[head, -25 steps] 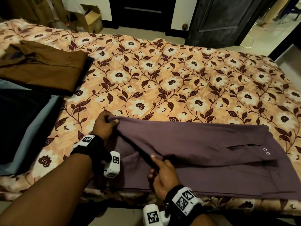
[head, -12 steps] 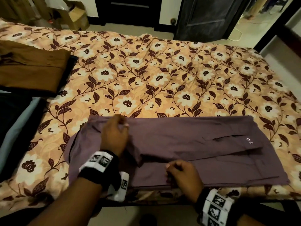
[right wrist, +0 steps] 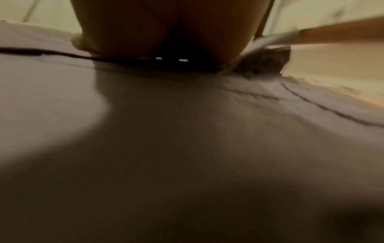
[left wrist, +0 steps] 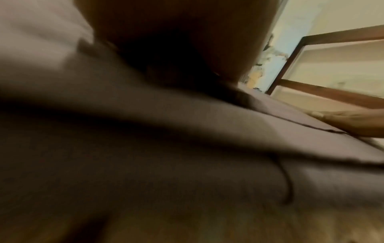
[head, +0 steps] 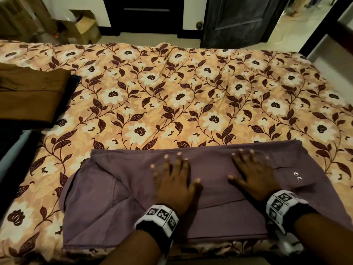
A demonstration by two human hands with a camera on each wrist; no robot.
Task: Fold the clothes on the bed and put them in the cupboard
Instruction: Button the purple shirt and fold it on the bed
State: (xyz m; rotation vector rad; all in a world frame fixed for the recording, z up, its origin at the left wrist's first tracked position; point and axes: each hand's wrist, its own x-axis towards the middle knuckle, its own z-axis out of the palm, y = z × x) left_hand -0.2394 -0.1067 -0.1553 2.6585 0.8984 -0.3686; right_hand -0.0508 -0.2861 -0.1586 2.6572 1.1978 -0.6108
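Note:
A mauve garment (head: 107,207) lies partly folded along the near edge of the bed (head: 191,96), its two metal snaps (head: 297,176) toward the right. My left hand (head: 173,175) lies flat on its middle with fingers spread. My right hand (head: 250,169) presses flat beside it, further right, fingers spread as well. Both wrist views are blurred and show mauve cloth (left wrist: 187,148) close under the palm (right wrist: 166,29); the right hand's fingers (left wrist: 343,118) show at the edge of the left wrist view. A folded brown garment (head: 28,92) sits at the far left of the bed.
Dark and light-blue clothes (head: 11,153) lie under and below the brown garment at the left edge. A cardboard box (head: 84,25) stands on the floor beyond the bed. A dark door (head: 238,20) stands ajar at the back right.
The left hand carried the garment's left end over to the right and let go. The right hand released its pinch on the fold. Both now lie flat on the cloth.

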